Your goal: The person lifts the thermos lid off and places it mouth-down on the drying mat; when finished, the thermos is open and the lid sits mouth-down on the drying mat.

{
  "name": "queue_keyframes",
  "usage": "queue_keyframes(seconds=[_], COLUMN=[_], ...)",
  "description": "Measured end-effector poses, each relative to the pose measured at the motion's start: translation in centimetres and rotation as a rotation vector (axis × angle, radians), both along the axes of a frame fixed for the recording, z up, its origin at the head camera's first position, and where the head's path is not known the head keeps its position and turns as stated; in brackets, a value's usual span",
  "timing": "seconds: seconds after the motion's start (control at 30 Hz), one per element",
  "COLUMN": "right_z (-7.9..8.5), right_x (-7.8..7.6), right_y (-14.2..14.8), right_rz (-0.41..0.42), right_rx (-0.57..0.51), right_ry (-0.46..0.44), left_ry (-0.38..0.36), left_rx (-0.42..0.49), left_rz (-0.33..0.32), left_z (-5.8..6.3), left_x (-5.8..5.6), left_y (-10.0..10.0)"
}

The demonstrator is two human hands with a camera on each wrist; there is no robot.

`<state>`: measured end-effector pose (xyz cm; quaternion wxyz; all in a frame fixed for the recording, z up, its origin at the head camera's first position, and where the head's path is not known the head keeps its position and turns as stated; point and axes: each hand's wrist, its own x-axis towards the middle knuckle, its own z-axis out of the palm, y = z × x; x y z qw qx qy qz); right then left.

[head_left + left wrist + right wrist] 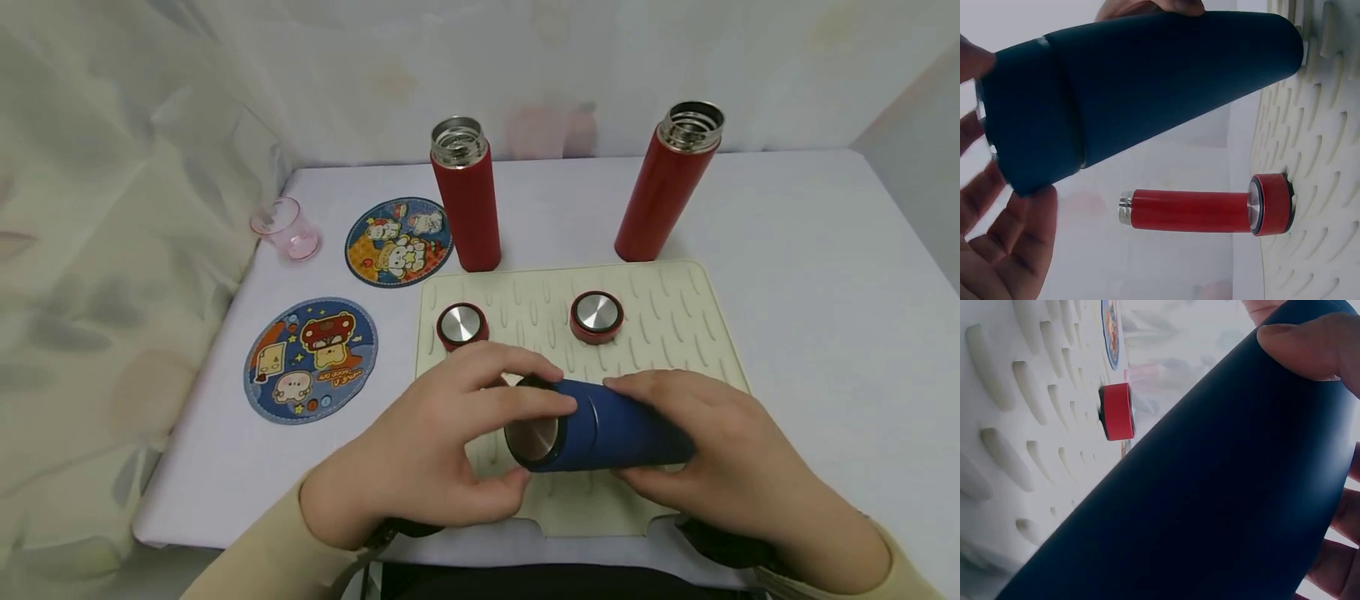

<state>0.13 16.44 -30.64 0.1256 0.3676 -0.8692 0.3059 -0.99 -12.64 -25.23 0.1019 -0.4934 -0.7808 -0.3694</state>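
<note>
Over the cream drying mat (675, 325), a blue thermos (637, 425) is held tilted, its capped end toward the left. My left hand (450, 433) grips the steel-topped blue cap (534, 439), with fingers over the top and thumb at the lower edge. My right hand (727, 450) holds the body from the right, thumb and fingers on opposite sides. The left wrist view shows a thin seam between cap and body, and the thermos's base (1285, 44) close by the mat. Two red lids, a left one (461, 323) and a right one (597, 313), sit on the mat.
Two uncapped red thermoses, one left (472, 208) and one right (667, 196), stand upright behind the mat. Two round cartoon coasters, a near one (311, 362) and a far one (400, 242), lie at left. A pink transparent cup (288, 229) is by the table's left edge.
</note>
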Motion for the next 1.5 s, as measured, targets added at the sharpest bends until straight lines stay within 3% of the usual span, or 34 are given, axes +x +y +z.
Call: queue_keyframes(seconds=[0.1, 0.2, 0.27, 0.33, 0.5, 0.63, 0.8, 0.9, 1.0, 1.13, 1.23, 1.43, 1.5], right_z=[0.1, 0.3, 0.4, 0.5, 0.6, 0.6, 0.7, 0.7, 0.6, 0.5, 0.4, 0.4, 0.4], right_x=[-0.1, -0.3, -0.4, -0.5, -0.8, -0.9, -0.7, -0.7, -0.6, -0.7, -0.8, -1.0, -1.1], right_y=[0.0, -0.1, -0.1, -0.1, -0.1, 0.2, 0.2, 0.2, 0.2, -0.2, -0.3, -0.3, -0.3], right_rz=[0.008, 0.008, 0.008, 0.011, 0.012, -0.003, 0.001, 0.006, 0.004, 0.017, 0.025, 0.01, 0.01], right_rx=[0.004, 0.025, 0.024, 0.005, -0.072, -0.093, -0.065, -0.048, -0.043, -0.053, -0.068, -0.078, -0.08], right_ry=[0.004, -0.012, -0.007, 0.009, 0.082, 0.107, 0.052, 0.013, -0.002, 0.011, 0.039, 0.058, 0.061], left_ry=[-0.05, -0.054, -0.043, -0.035, 0.014, 0.067, 0.057, 0.02, -0.021, 0.007, 0.032, 0.018, 0.043], left_rx=[-0.019, -0.051, -0.063, -0.054, 0.004, 0.013, 0.002, -0.004, 0.006, 0.013, 0.012, 0.039, 0.041], left_rz=[0.091, 0.207, 0.222, 0.151, -0.123, -0.17, -0.183, -0.143, -0.046, 0.154, 0.205, -0.048, -0.088], left_z=[0.1, 0.3, 0.4, 0.5, 0.8, 0.7, 0.5, 0.4, 0.1, -0.5, -0.8, -0.4, -0.2], left_x=[-0.1, -0.1, -0.2, -0.3, -0.5, -0.6, -0.8, -0.9, -0.8, -0.6, -0.7, -0.7, -0.7], left_y=[0.0, 0.1, 0.1, 0.0, 0.1, 0.1, 0.0, -0.1, -0.1, -0.1, 0.0, -0.1, 0.0])
